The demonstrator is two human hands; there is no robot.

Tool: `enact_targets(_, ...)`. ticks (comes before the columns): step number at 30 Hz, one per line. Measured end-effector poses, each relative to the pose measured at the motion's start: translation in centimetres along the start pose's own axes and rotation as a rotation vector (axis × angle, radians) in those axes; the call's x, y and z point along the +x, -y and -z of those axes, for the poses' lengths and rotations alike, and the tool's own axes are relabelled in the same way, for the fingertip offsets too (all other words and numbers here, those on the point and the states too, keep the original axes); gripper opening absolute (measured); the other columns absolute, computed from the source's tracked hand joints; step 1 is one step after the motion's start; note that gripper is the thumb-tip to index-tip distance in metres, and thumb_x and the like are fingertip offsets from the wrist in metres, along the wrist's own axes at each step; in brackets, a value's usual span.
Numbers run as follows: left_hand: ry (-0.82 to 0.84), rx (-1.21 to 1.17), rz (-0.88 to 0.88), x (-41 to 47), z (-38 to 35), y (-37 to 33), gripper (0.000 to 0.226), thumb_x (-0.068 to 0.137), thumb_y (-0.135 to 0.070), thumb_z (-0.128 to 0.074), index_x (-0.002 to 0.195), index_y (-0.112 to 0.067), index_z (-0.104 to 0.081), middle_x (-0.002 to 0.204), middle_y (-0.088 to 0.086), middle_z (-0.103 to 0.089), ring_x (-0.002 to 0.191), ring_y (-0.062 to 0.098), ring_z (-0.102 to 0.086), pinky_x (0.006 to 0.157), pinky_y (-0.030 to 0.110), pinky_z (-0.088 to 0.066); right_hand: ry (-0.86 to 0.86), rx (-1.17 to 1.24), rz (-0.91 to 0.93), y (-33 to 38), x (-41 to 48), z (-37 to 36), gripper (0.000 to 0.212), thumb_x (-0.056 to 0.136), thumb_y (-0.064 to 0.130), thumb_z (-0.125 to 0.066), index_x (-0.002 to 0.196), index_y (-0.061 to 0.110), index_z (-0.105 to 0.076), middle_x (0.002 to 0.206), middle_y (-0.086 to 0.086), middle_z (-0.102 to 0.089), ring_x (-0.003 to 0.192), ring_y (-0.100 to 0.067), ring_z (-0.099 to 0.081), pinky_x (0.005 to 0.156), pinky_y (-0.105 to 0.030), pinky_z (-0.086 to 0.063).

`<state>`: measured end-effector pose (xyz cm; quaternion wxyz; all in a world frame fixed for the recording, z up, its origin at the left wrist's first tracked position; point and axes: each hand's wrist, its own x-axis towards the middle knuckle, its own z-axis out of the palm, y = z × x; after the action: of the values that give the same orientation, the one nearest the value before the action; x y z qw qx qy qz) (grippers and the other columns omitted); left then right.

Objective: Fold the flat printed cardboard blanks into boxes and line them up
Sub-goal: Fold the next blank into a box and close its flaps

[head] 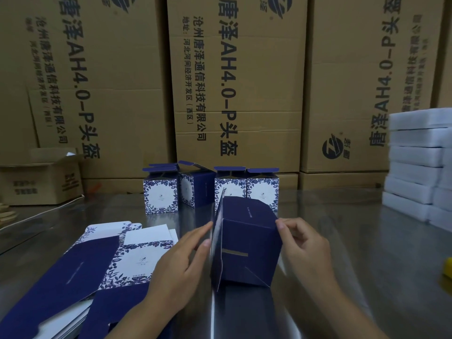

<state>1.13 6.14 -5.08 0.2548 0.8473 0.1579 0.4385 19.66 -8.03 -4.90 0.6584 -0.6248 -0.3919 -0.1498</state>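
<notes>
Two hands work on one half-folded box (247,241), which sits just in from the middle of the near edge of the bench (347,231). The left hand (181,263) lays straight fingers against the box's left side. The right hand (305,248) pinches its upper right edge between thumb and curled fingers. One pile of flat blanks (97,265) lies at the near left corner; the number of sheets cannot be told. Farther back, four folded boxes (230,189) stand in a row, top flaps raised. A fifth may hide behind the leftmost.

White foam blocks (413,167) are stacked in several layers at the far right edge, and a yellow thing (448,267) shows at the right edge. The bench is shiny metal. Behind it rises a wall of big brown cartons (244,81) with dark print, and one smaller open carton (41,182) sits at the far left.

The half-folded box lies on its side with its long axis running near to far. Its closed bottom faces the person and the other end points at the row.
</notes>
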Motion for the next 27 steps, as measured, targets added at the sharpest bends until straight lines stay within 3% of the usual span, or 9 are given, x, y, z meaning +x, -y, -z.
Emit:
enact_targets(5, 0.063, 0.004, 0.055, 0.0, -0.4, 0.6, 0.042, 0.081, -0.06, -0.029, 0.113, -0.053, -0.056, 0.111, -0.042, -0.053, 0.107, -0.021, -0.046, 0.084, -0.004, -0.029, -0.078, -0.086, -0.039, -0.3, 0.3, 0.4, 0.025, 0.093, 0.02, -0.052, 0.069, 0.02, -0.06, 0.071, 0.005, -0.064, 0.068, 0.001, -0.057, 0.056, -0.01, -0.038)
enact_targets(9, 0.082, -0.036, 0.082, 0.2, -0.4, 0.7, 0.036, 0.079, -0.064, -0.028, 0.11, -0.061, -0.047, 0.122, -0.041, -0.047, 0.115, -0.017, -0.043, 0.093, 0.004, -0.029, -0.003, -0.193, -0.082, -0.8, 0.0, 0.2, 0.026, 0.095, 0.025, -0.047, 0.073, 0.018, -0.059, 0.07, 0.001, -0.065, 0.07, -0.015, -0.059, 0.064, -0.026, -0.041)
enact_targets(11, 0.059, -0.056, 0.073, 0.3, -0.2, 0.7, 0.032, 0.082, -0.062, -0.03, 0.111, -0.063, -0.045, 0.127, -0.042, -0.042, 0.12, -0.021, -0.035, 0.095, 0.001, -0.026, 0.084, -0.255, -0.091, -0.9, -0.3, 0.1, 0.021, 0.095, 0.031, -0.044, 0.079, 0.027, -0.057, 0.068, 0.005, -0.063, 0.07, -0.018, -0.06, 0.065, -0.033, -0.042)
enact_targets(14, 0.039, -0.098, 0.074, 0.4, 0.0, 0.8, 0.027, 0.091, -0.06, -0.031, 0.113, -0.064, -0.046, 0.129, -0.045, -0.04, 0.123, -0.02, -0.033, 0.098, 0.008, -0.028, 0.252, -0.341, -0.071, -0.8, -1.2, -0.3, 0.013, 0.095, 0.041, -0.039, 0.098, 0.038, -0.052, 0.08, 0.01, -0.066, 0.08, -0.017, -0.063, 0.066, -0.032, -0.043)
enact_targets(16, 0.033, -0.133, 0.082, 0.3, 0.1, 0.9, 0.036, 0.091, -0.044, -0.03, 0.116, -0.06, -0.048, 0.13, -0.04, -0.044, 0.124, -0.014, -0.037, 0.101, 0.018, -0.032, 0.34, -0.397, -0.022, -0.8, -1.6, -0.6, 0.028, 0.096, 0.046, -0.031, 0.12, 0.041, -0.044, 0.093, 0.009, -0.068, 0.086, -0.016, -0.063, 0.067, -0.031, -0.042)
enact_targets(19, 0.034, -0.122, 0.084, 0.2, 0.4, 0.9, 0.048, 0.084, -0.03, -0.03, 0.117, -0.061, -0.049, 0.128, -0.034, -0.05, 0.12, -0.006, -0.046, 0.096, 0.022, -0.038, 0.368, -0.405, 0.037, -0.5, -1.8, -0.7, 0.037, 0.095, 0.049, -0.024, 0.13, 0.044, -0.035, 0.092, 0.009, -0.069, 0.085, -0.015, -0.064, 0.065, -0.031, -0.042)
enact_targets(23, 0.043, -0.074, 0.069, 0.1, 0.3, 0.6, 0.046, 0.085, -0.031, -0.033, 0.117, -0.062, -0.046, 0.126, -0.037, -0.049, 0.111, -0.008, -0.051, 0.09, 0.021, -0.042, 0.311, -0.372, 0.096, -0.2, -1.8, -0.4, 0.05, 0.084, 0.064, -0.013, 0.123, 0.046, -0.039, 0.081, 0.011, -0.067, 0.078, -0.009, -0.063, 0.064, -0.03, -0.043)
enact_targets(25, 0.048, -0.04, 0.07, 0.1, 0.2, 0.7, 0.043, 0.091, -0.03, -0.037, 0.117, -0.064, -0.044, 0.119, -0.033, -0.054, 0.094, -0.006, -0.054, 0.078, 0.017, -0.041, 0.266, -0.367, 0.132, -0.2, -1.8, -0.2, 0.036, 0.09, 0.062, -0.017, 0.104, 0.042, -0.044, 0.073, 0.011, -0.065, 0.07, -0.005, -0.061, 0.062, -0.029, -0.043)
enact_targets(27, 0.051, -0.028, 0.061, 0.1, 0.2, 0.7, 0.047, 0.096, -0.021, -0.041, 0.119, -0.062, -0.044, 0.123, -0.038, -0.049, 0.099, -0.009, -0.052, 0.079, 0.018, -0.042, 0.247, -0.383, 0.178, -0.1, -1.8, 0.0, 0.033, 0.086, 0.062, -0.024, 0.079, 0.036, -0.042, 0.062, 0.01, -0.057, 0.063, -0.006, -0.054, 0.057, -0.024, -0.039)
